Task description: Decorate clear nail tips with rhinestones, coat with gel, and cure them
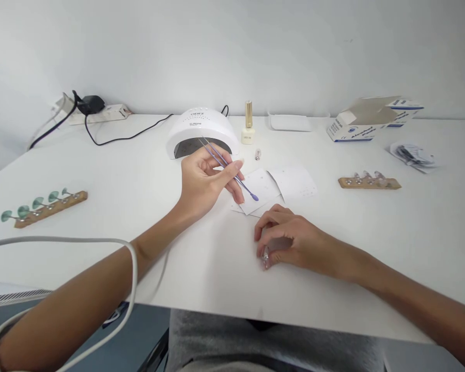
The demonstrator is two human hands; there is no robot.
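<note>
Purple tweezers (245, 185) with a flat spoon-like end are pinched in my left hand (203, 178); their thin points reach up toward the white nail lamp (203, 126). The spoon-like end hangs over white paper sheets (292, 183) that carry tiny specks. Lower on the table, my right hand (294, 237) is closed, thumb and finger around a small clear nail tip (266, 257) with shiny bits on it. Another clear nail tip (258, 154) lies beside the papers, below a bottle of nail polish (248, 129) with a gold cap.
At left, a wooden strip (52, 211) bears several green nail tips on stands. A similar strip (368, 183) with clear tips lies right, near an open alcohol pad box (356, 126) and packets (414, 155). A pale cable (134, 258) loops over my left forearm.
</note>
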